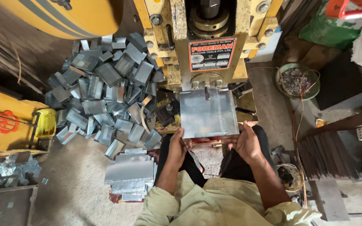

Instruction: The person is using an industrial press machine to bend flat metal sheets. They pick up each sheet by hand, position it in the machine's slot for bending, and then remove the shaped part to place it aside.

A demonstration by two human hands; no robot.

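Gripping flat metal sheet [208,112] near edge, left hand [177,144], right hand [244,141]; far edge under press [208,46].

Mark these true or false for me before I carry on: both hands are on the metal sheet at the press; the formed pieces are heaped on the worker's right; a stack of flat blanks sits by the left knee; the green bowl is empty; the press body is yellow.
1. Both the left hand and the right hand grip the near edge of the flat metal sheet. True.
2. The pile of bent pieces lies on the person's right. False: it lies to the left of the press.
3. A stack of flat blanks sits by the left knee. True.
4. The green bowl is empty. False: it holds small dark scrap.
5. The press body is yellow. True.
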